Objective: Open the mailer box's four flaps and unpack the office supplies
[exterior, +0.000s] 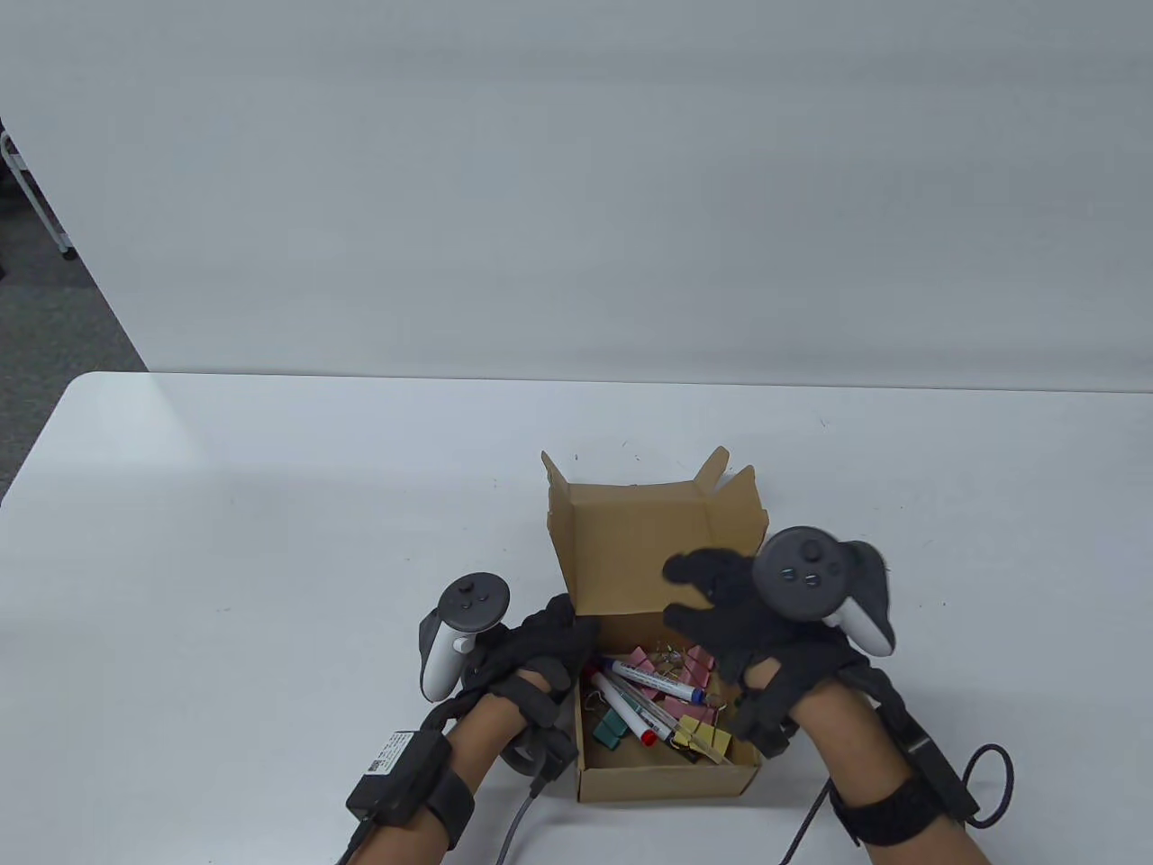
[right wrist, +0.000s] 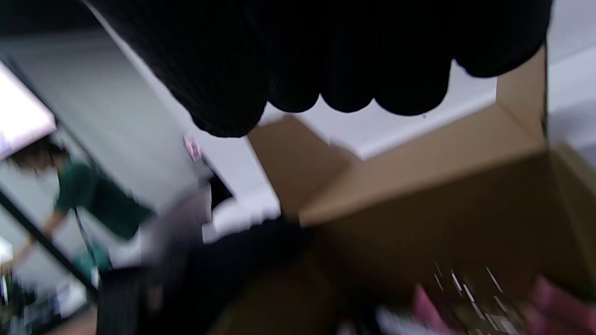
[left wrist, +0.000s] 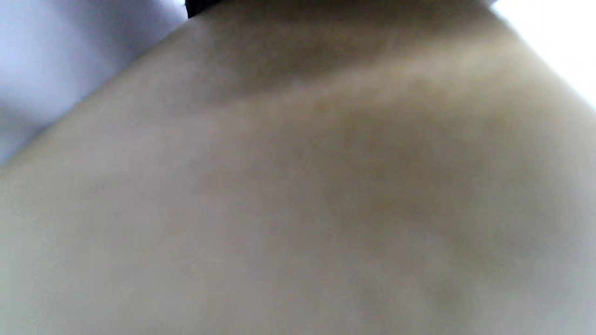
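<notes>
The brown mailer box [exterior: 667, 782] stands near the table's front edge, its lid [exterior: 630, 541] upright at the back with the side flaps raised. Inside lie white markers [exterior: 653, 682] and pink [exterior: 695, 671], yellow [exterior: 704, 737] and teal [exterior: 611, 728] binder clips. My left hand [exterior: 551, 644] curls over the box's left wall and holds it; blurred cardboard [left wrist: 298, 186] fills the left wrist view. My right hand [exterior: 712, 599] hovers over the box's right side with fingers spread, holding nothing. Its fingers [right wrist: 326, 70] hang above the box interior [right wrist: 442, 223] in the right wrist view.
The white table [exterior: 270, 541] stretches left, right and behind the box to a far edge by a grey wall. Glove cables [exterior: 986, 784] trail off both wrists at the bottom. A blurred person in green [right wrist: 93, 200] shows far off in the right wrist view.
</notes>
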The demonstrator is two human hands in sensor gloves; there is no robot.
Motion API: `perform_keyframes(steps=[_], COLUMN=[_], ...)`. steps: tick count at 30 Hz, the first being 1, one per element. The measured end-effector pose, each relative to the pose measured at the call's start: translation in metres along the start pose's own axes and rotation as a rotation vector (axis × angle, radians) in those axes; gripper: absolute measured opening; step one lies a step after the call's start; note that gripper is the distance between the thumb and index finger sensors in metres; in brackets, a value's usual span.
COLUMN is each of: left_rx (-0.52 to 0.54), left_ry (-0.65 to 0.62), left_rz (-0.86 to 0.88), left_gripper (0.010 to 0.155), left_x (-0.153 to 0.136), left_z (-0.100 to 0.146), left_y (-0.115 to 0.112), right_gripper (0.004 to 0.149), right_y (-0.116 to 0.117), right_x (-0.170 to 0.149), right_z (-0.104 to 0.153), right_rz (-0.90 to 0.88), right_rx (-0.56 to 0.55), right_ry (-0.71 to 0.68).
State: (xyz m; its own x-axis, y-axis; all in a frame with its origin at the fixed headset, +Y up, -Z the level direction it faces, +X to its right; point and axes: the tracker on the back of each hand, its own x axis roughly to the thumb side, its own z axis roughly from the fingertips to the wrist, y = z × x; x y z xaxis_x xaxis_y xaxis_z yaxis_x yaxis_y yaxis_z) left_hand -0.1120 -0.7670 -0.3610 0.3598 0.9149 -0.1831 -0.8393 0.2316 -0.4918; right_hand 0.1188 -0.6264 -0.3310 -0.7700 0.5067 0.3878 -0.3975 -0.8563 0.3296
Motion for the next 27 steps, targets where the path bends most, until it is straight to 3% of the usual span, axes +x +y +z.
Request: perform_keyframes(steps=[3, 5, 10, 15, 24, 27], left_rx=[0.002, 0.003, 0.003, 0.005, 0.006, 0.007], left_ry=[-0.002, -0.002, -0.003, -0.004, -0.004, 0.0], left_rz=[0.001, 0.001, 0.001, 0.002, -0.005, -0.014], left_gripper=[0.06, 0.06, 0.06, 0.061, 0.061, 0.061], left_x=[-0.001, -0.001, -0.001, -0.001, -0.001, -0.001], left_z=[0.0, 0.0, 0.0, 0.0, 0.0, 0.0], left_y=[0.0, 0.0, 0.0, 0.0, 0.0, 0.0], right_gripper=[0.042, 0.043, 0.041, 0.043, 0.036, 0.035], right_y=[0.041, 0.057, 0.083, 0.103, 0.094, 0.079], right_x=[0.012, 0.012, 0.021, 0.01, 0.009, 0.015], right_z=[-0.011, -0.018, -0.024, -0.034, -0.032, -0.028], right_rz=[0.217, 0.414, 0.591, 0.63, 0.56, 0.53], right_rx=[0.199, 0.255, 0.281, 0.351, 0.307, 0.243], right_ry=[0.113, 0.215, 0.26, 0.3, 0.277, 0.28])
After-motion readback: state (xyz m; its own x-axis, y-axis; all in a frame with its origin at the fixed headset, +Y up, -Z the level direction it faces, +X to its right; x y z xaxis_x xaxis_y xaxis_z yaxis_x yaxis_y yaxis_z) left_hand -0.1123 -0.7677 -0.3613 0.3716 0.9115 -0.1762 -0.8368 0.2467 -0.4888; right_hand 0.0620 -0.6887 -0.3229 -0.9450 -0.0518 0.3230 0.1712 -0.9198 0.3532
